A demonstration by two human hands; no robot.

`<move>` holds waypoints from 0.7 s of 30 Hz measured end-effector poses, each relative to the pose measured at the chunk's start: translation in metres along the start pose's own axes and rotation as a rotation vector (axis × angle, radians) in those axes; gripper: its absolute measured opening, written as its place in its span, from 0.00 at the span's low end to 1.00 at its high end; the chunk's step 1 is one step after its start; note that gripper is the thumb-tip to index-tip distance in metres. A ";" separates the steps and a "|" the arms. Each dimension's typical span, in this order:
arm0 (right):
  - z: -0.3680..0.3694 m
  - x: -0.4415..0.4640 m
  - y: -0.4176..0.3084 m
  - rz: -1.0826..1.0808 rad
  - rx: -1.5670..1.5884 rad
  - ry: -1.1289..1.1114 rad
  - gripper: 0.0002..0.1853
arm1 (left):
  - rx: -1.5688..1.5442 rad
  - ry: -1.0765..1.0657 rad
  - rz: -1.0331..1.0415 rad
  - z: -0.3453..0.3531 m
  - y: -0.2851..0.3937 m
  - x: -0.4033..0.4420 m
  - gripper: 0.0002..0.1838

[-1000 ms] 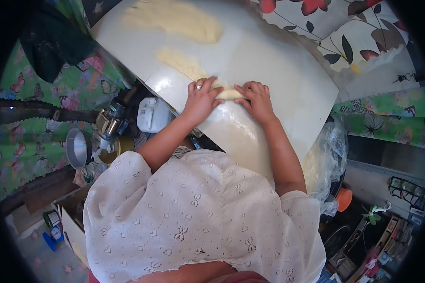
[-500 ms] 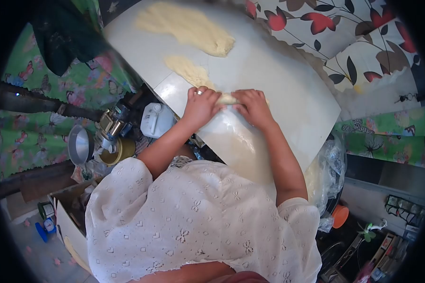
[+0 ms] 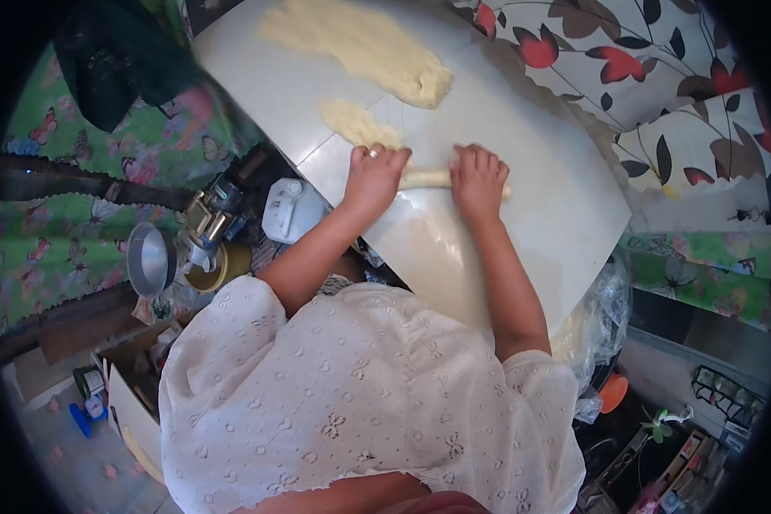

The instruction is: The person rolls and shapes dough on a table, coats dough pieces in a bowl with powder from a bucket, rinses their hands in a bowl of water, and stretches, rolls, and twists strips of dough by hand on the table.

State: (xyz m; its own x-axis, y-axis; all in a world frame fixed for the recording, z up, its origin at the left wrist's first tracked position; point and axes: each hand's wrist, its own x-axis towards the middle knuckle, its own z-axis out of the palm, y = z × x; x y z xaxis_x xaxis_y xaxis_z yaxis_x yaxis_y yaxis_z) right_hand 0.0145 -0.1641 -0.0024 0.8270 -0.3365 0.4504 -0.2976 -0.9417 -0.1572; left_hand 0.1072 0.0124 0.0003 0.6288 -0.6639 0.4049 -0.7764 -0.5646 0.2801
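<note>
A thin, pale roll of dough (image 3: 426, 178) lies across the white tabletop in front of me. My left hand (image 3: 375, 177), with a ring on one finger, is curled over its left end. The fingers of my right hand (image 3: 478, 178) are bent over the roll nearer its right end, and a short tip of dough sticks out beyond them. Just past my left hand lies a smaller flat piece of dough (image 3: 357, 122). A larger, long slab of dough (image 3: 364, 51) is spread farther back on the table.
The white table (image 3: 557, 223) runs diagonally ahead. Left of it stand a whitish plastic jug (image 3: 291, 210), a metal pan (image 3: 147, 259) and a yellowish bucket (image 3: 231, 261). Clear plastic sheeting (image 3: 604, 300) hangs at the right edge, above an orange container (image 3: 612, 392). Floral curtains surround the area.
My hands have moved apart along the dough roll, the right one to the right, so more of the roll shows between them. The view has shifted slightly.
</note>
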 end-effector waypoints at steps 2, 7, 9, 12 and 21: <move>-0.004 -0.014 0.006 -0.267 0.351 -0.184 0.20 | -0.035 -0.200 0.017 0.002 -0.003 -0.005 0.16; -0.014 -0.018 -0.001 -0.196 -0.061 -0.344 0.30 | -0.068 -0.080 0.160 -0.008 -0.008 -0.008 0.18; -0.004 -0.008 0.000 -0.134 -0.143 -0.259 0.30 | -0.134 -0.084 0.107 -0.018 -0.013 0.004 0.11; -0.006 0.000 -0.003 -0.071 -0.211 -0.148 0.31 | -0.128 0.011 0.002 -0.013 -0.017 0.005 0.08; -0.011 -0.004 -0.019 -0.244 0.265 -0.209 0.25 | -0.119 0.035 0.299 -0.006 -0.027 -0.001 0.10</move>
State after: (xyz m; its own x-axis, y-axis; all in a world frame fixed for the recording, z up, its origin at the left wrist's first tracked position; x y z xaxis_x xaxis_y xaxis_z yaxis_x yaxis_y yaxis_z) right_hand 0.0115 -0.1448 0.0086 0.9453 -0.0708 0.3185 0.0300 -0.9532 -0.3010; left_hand 0.1274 0.0319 -0.0024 0.3720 -0.7734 0.5133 -0.9273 -0.2843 0.2437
